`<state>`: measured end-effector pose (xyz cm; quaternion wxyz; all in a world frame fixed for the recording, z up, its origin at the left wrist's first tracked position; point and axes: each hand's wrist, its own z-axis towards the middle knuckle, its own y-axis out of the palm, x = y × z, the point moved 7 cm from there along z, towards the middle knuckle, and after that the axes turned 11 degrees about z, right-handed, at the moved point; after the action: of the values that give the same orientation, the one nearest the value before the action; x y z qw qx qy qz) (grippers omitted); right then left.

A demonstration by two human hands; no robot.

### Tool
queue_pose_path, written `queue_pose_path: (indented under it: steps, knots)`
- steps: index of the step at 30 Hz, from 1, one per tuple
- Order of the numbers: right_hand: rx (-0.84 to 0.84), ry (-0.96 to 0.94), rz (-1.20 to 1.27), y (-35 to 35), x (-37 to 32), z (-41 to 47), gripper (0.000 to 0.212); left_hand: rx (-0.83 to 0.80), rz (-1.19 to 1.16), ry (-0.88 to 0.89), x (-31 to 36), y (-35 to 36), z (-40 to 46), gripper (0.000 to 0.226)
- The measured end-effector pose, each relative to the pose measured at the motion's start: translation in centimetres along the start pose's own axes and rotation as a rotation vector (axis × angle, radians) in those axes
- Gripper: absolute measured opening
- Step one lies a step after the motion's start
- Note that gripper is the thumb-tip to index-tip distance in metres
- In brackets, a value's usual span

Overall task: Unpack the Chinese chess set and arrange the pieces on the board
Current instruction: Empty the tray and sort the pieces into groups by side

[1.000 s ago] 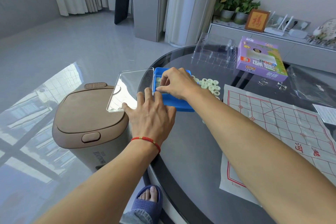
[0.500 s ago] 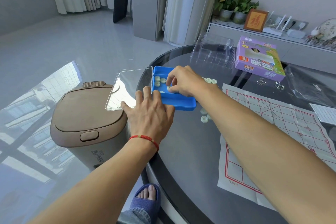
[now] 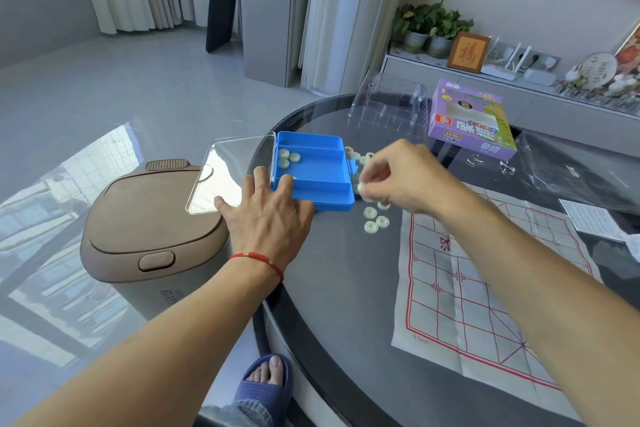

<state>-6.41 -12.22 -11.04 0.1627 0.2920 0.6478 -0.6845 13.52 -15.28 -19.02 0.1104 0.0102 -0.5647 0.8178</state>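
Nearest, the paper board (image 3: 485,288) lies creased on the dark glass bench (image 3: 346,305), its far edge lifting a little along the folds; pieces set on those ridges could tip or slide off their points. Just beyond its left corner three loose pale pieces (image 3: 375,220) sit on bare glass, and a careless sweep of the forearm might roll them toward the bench rim.

The right hand (image 3: 405,180) hovers over them, its grip closed on several pieces (image 3: 362,188) pinched at the fingertips; carrying that many at once, one could easily slip out and bounce away. The left hand (image 3: 270,215) lies flat, fingers spread and slack, pressing the near-left corner of the blue case (image 3: 311,170). The case sits at the bench edge with its clear lid (image 3: 228,173) hanging out over the brown bin (image 3: 149,229); a push there could tilt it and drop the few pieces (image 3: 289,158) left inside.

Further back, more pieces lie beside the case, then the clear tray (image 3: 388,107) and purple box (image 3: 471,121)
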Motion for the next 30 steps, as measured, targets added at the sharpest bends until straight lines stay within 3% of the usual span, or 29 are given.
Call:
queue_pose_path:
  steps: [6,11,16,21,25,30]
  knots:
    - [-0.195,-0.028,-0.130,4.4,0.6,-4.0,0.007,0.002,0.006,-0.003,-0.1,0.0,-0.2,0.020]
    - [-0.017,-0.048,-0.121,4.7,1.5,-3.3,0.013,-0.009,0.017,-0.004,0.0,0.0,-0.2,0.019]
    - [0.050,-0.064,-0.210,4.1,1.1,-2.3,0.016,-0.018,-0.014,0.005,-0.2,-0.1,-0.4,0.019]
    - [0.189,-0.174,-0.125,3.0,-2.1,-0.6,0.005,0.030,-0.044,0.017,-0.5,-0.5,-1.0,0.017]
    - [0.022,-0.176,0.031,6.2,-4.2,3.4,0.004,0.102,-0.023,0.034,-0.4,-0.7,-2.0,0.015]
    - [-0.182,-0.080,0.042,8.9,-4.2,7.1,0.007,0.092,0.012,0.035,-0.1,-0.5,-1.8,0.020]
